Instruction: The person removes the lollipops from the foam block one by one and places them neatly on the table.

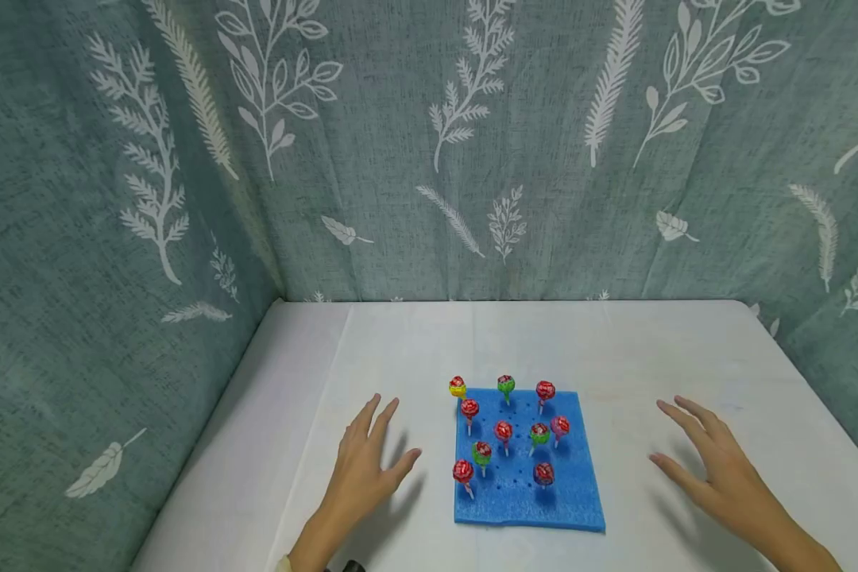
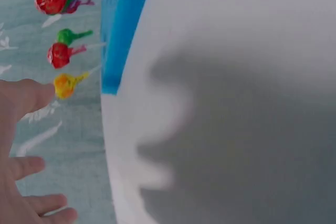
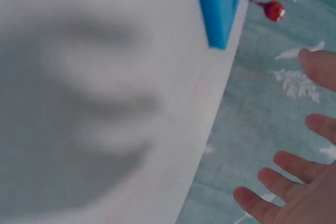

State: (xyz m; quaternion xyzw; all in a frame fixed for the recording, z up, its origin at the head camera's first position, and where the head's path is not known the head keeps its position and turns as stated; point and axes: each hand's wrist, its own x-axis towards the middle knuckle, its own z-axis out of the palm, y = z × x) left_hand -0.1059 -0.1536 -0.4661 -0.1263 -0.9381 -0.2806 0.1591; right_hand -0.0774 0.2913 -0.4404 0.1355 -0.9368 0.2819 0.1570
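A blue foam board (image 1: pixel 515 508) lies on the table with several wrapped lollipops stuck upright in it, some leaning. Their wrappers are mostly red, such as the lollipop at the front left (image 1: pixel 462 471), with a few green ones and a yellow lollipop (image 1: pixel 457 387) at the back left corner. My left hand (image 1: pixel 365 473) hovers left of the board, fingers spread and holding nothing. To the right, my right hand (image 1: pixel 722 477) is likewise raised over the table, fingers apart, touching nothing. In the left wrist view the thumb (image 2: pixel 31 95) overlaps the yellow lollipop's edge.
The board has rows of small holes between the lollipops. A white table (image 1: pixel 400 342) reaches back to a green curtain (image 1: pixel 400 159) with white leaf prints, which also hangs along the left and right sides. A small dark object (image 1: pixel 353 566) shows beside the left wrist.
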